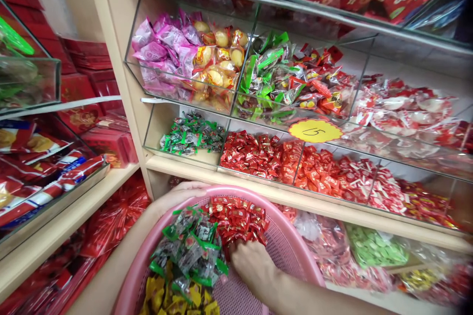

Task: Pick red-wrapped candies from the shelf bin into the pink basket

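- One pink basket (291, 243) is nearest to us; its wall is perforated, and it contains wrapped sweets of three kinds, heaped to the left and the far side.
- Yellow packets (173, 300) lie lowest in our view, near the closer part of the basket; just beyond them we see green-and-clear packets (195, 243), piled higher.
- Our right hand (254, 263) is inside the basket, touching the red packets (240, 214); its fingers are curled downward and their tips are hidden, so we cannot tell if they are clamped on a packet.
- Our left hand (181, 196) rests at the far rim, on the left; its fingers lie close together along it, but we cannot tell how firmly they hold.
- Behind the basket runs a wooden shelf (332, 209); below it, to the right, we notice a clear bag of green sweets (377, 247).
- Several glass compartments stand on this shelf; from left to right they hold small green packets (192, 133), dark red sweets (251, 152) and orange-red sweets (318, 172).
- Above these, one yellow label (316, 131) bears the number 15; in the higher row we find purple packets (166, 51) beside round golden sweets (218, 66).
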`<action>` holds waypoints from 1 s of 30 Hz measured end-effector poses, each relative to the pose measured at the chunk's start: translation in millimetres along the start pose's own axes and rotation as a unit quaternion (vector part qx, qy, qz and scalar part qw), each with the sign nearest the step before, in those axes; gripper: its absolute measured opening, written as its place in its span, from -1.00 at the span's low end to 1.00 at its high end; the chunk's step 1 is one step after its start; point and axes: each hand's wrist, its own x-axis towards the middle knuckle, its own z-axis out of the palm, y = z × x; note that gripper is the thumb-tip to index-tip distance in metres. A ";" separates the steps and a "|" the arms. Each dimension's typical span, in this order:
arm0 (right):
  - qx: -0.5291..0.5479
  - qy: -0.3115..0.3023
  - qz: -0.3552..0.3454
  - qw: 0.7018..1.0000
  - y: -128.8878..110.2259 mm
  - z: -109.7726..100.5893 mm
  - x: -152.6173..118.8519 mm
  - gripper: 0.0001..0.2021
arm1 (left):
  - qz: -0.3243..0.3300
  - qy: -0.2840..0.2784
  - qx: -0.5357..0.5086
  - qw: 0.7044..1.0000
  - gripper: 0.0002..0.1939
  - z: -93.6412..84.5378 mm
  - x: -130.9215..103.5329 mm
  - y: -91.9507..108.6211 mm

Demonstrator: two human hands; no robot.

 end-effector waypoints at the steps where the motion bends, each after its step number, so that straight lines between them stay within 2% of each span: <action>1: -0.012 -0.006 0.008 1.000 -0.8 -0.1 0.4 -0.81 | 0.000 -0.002 0.003 1.000 -0.54 -0.5 0.5 -0.6; 5: -0.021 -0.022 0.027 0.999 -2.6 -12.4 -1.7 -0.80 | 0.002 0.001 0.005 1.000 -0.54 -0.6 0.8 -0.1; 7: 0.002 -0.029 0.037 0.999 3.5 -34.0 -4.0 -0.85 | -0.001 -0.011 -0.006 1.000 -0.54 0.4 0.3 1.5; 9: 0.039 -0.010 0.049 0.998 18.6 -64.9 -3.6 -0.89 | -0.007 -0.021 -0.018 1.000 -0.54 1.3 -0.1 3.0; 11: 0.085 0.075 0.052 0.992 42.4 -97.4 3.8 -0.81 | -0.012 -0.023 -0.025 0.999 -0.55 1.7 0.0 3.9; 12: 0.094 0.124 0.078 0.985 56.3 -111.3 10.9 -0.78 | -0.013 -0.024 -0.027 0.999 -0.56 1.8 0.2 4.0; 15: 0.095 0.236 0.166 0.953 96.9 -135.3 44.0 -0.78 | -0.009 -0.031 -0.036 0.999 -0.60 1.0 1.7 3.0; 17: 0.091 0.256 0.219 0.937 116.3 -136.9 70.3 -0.77 | -0.009 -0.032 -0.045 0.998 -0.61 0.0 2.8 1.5; 22: 0.129 0.203 0.259 0.935 134.7 -121.7 115.6 -0.65 | -0.022 -0.032 -0.047 0.998 -0.60 -1.4 2.8 0.7; 26: 0.141 0.195 0.260 0.935 139.6 -115.4 122.5 -0.67 | -0.026 -0.020 -0.049 0.998 -0.59 2.6 -1.8 6.3; 30: 0.153 0.192 0.254 0.936 144.7 -118.0 112.3 -0.69 | -0.049 -0.005 -0.081 0.996 -0.56 7.4 -5.2 10.5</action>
